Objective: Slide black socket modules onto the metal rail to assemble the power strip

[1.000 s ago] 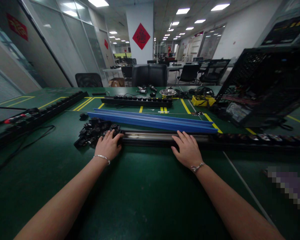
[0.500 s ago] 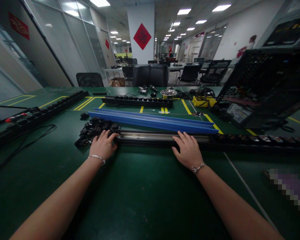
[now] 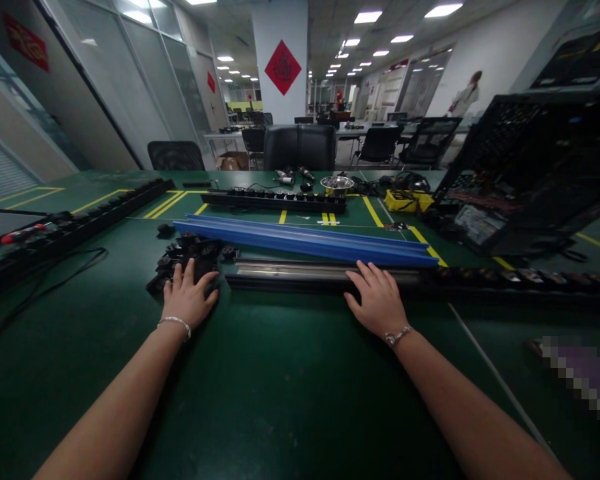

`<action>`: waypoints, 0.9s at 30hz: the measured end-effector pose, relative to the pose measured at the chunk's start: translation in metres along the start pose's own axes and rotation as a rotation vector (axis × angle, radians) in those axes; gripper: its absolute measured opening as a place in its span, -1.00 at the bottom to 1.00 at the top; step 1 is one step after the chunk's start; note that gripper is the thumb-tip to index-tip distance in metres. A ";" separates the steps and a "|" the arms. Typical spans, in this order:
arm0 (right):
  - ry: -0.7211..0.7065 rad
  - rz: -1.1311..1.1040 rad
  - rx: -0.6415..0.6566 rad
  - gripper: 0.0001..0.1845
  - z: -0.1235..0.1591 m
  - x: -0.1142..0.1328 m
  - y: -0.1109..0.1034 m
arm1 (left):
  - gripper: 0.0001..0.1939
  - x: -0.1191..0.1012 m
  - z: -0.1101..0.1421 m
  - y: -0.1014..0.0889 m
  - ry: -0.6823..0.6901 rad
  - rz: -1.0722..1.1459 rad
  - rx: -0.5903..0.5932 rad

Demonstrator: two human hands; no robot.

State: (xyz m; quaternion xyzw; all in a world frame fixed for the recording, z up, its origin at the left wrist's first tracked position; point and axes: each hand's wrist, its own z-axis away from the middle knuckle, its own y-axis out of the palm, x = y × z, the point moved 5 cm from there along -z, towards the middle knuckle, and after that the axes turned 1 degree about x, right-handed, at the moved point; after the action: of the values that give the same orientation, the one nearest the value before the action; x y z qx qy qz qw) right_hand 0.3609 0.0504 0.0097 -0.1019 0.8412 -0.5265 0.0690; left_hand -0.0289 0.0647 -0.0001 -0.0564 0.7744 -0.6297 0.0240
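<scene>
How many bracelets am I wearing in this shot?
2: one silver bracelet around the wrist of the left hand, another bracelet around the wrist of the right hand. No others show.

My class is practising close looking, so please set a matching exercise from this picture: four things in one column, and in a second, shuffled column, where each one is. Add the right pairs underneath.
Column 1
1. Left hand
2. Right hand
3. Blue rail
4. Red diamond sign

Column 2
A. On the pillar
B. Over the black rail with the shiny strip
C. At the heap of black parts
D. On the table, just beyond the black rail with the shiny strip

Right pairs: 1-C, 2-B, 3-D, 4-A
</scene>
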 end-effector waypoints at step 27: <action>0.120 -0.099 -0.136 -0.54 0.002 -0.030 -0.005 | -0.45 -0.156 0.008 -0.019 0.243 0.156 -0.145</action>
State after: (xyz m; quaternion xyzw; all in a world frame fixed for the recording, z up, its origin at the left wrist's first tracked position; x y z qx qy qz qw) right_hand 0.3908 0.0541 0.0140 -0.1158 0.8717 -0.4759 -0.0147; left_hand 0.1280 0.0710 0.0115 0.0787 0.8171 -0.5706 -0.0252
